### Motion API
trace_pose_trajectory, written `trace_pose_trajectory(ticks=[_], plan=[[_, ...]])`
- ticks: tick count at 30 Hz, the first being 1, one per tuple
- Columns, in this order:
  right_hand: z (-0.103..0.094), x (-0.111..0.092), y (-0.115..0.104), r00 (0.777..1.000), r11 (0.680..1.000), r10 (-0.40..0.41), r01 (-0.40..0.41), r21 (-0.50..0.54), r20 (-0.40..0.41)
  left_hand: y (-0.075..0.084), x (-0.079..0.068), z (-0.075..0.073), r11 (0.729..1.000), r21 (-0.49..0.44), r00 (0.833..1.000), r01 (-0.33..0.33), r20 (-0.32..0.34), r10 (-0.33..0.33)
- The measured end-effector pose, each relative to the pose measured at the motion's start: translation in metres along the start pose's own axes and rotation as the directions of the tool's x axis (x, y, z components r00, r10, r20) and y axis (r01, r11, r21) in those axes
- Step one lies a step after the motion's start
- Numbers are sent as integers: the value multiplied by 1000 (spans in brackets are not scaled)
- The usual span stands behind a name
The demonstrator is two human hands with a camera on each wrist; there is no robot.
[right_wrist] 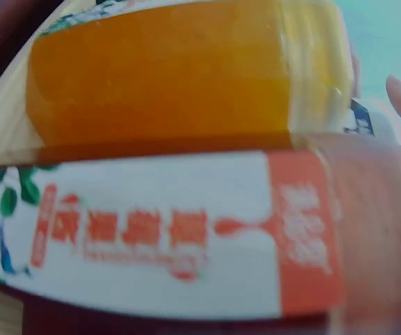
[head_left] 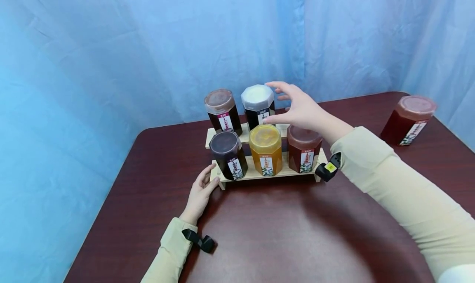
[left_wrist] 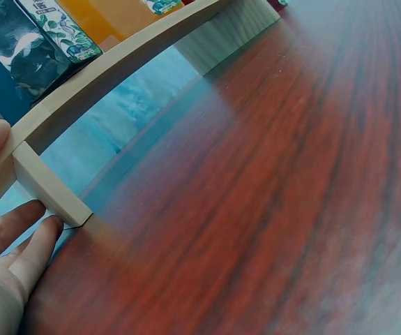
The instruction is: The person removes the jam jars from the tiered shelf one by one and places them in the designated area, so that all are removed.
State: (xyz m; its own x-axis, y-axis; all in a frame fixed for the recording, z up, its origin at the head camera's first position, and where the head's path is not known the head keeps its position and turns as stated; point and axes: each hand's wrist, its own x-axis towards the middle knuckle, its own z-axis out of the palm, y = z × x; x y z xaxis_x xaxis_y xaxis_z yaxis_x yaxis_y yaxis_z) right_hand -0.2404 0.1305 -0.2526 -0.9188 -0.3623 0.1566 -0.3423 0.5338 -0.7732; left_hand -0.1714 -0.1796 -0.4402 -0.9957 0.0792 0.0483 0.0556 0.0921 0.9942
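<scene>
A light wooden two-step rack (head_left: 256, 173) carries several lidded, many-sided jars. My left hand (head_left: 198, 194) holds its left end, thumb at the top board and fingers by the leg (left_wrist: 50, 185). On the back step, my right hand (head_left: 297, 105) has thumb and fingers spread at the right side of a dark jar with a white lid (head_left: 257, 99); contact is unclear. Beside it stands another dark jar (head_left: 224, 109). The front step bears a dark purple jar (head_left: 228, 155), a yellow jar (head_left: 266, 151) and a red jar (head_left: 304, 149), partly below my right wrist.
Another red jar (head_left: 408, 120) stands apart on the dark reddish wooden table (head_left: 282, 225), near its right edge. A blue curtain (head_left: 167, 56) hangs behind and left of the table. Black straps with small devices sit on both wrists.
</scene>
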Motion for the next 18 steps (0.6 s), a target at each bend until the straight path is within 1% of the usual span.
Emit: trace_pose_trajectory(ticks=[4, 10, 14, 18], plan=[[6, 4, -1, 1000, 1000, -1, 1, -16, -24, 1, -1, 0, 1000, 5, 1000, 1, -4, -1], [11, 7, 0, 1000, 999, -4, 3, -39, -10, 2, -1, 1, 1000, 8, 1000, -4, 6, 4], [14, 10, 1, 999, 999, -26, 25, -35, -34, 2, -1, 2, 1000, 2, 1000, -4, 6, 4], [18, 13, 1, 998, 999, -23, 21, -50, -53, 2, -1, 2, 1000, 0, 1000, -7, 8, 7]])
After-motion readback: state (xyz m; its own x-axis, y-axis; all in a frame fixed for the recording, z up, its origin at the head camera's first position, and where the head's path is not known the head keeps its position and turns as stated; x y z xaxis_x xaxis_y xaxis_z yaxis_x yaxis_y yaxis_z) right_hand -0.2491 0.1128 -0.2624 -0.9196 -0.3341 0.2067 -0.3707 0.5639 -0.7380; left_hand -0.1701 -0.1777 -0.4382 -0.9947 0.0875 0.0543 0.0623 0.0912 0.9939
